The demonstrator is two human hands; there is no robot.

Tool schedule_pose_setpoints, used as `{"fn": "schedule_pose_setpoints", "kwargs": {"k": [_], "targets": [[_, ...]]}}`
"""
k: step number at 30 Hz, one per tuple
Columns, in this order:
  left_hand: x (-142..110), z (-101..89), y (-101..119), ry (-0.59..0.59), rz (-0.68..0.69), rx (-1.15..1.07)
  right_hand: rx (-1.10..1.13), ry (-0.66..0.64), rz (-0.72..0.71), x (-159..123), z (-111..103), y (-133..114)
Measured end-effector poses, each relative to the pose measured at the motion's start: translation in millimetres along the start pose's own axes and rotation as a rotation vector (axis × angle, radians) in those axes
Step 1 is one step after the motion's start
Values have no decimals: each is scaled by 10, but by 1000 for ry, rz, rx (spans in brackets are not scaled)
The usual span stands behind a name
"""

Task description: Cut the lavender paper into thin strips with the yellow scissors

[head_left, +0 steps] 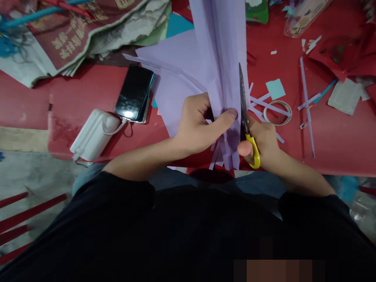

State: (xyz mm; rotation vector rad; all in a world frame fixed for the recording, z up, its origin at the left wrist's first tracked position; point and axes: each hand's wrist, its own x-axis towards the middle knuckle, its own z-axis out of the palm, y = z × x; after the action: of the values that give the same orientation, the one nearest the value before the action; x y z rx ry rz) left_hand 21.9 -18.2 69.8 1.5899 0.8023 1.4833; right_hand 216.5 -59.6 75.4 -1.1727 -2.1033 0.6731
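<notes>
Purple paper (221, 51): lower end near table (343, 150) edge, scissors (243, 102) at right margin.

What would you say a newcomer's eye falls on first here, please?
Probably the creased purple paper at the centre, gripped in the left hand, with yellow-handled scissors in the right hand at its right edge. Next might come the dark phone on the red table, left of the hands, beside a white device.

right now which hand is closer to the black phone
Left hand: it grips the purple paper to the right of the phone; the right hand, holding scissors, is farther right, past that paper.
</notes>
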Motion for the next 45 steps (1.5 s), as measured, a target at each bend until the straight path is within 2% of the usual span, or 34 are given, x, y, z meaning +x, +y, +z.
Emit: {"fn": "schedule_pose_setpoints", "kwargs": {"k": [4,9,12,15,19,23,26,30,34,37,41,43,45], "targets": [[40,-30,-141,-22,182,-107,6,15,-14,-7,4,-10],[53,-73,-158,-30,28,-157,-2,9,-26,-8,11,-43],[113,-80,-175,44,135,-208,11,-18,-22,-20,22,-42],[216,-100,-213,128,187,-199,37,-25,-9,-29,32,-25],[320,-142,-234,225,158,-100,98,-141,68,-2,10,-15],[333,-150,-240,232,226,-46,131,-291,168,59,-22,-39],[304,-143,-258,208,218,-39,109,-358,214,92,-22,-56],[253,-124,-288,178,188,-29,163,-367,241,104,-17,-55],[170,-71,-271,150,55,-12,139,-340,240,95,-38,-51],[91,-28,-220,98,5,-30,172,-323,254,82,-63,-50],[34,-3,-161,62,-28,-19,194,-281,222,57,-56,2],[40,0,-192,35,-37,-19,193,-247,192,42,-34,47],[57,9,-268,13,13,-48,175,-233,173,29,-15,89]]}}
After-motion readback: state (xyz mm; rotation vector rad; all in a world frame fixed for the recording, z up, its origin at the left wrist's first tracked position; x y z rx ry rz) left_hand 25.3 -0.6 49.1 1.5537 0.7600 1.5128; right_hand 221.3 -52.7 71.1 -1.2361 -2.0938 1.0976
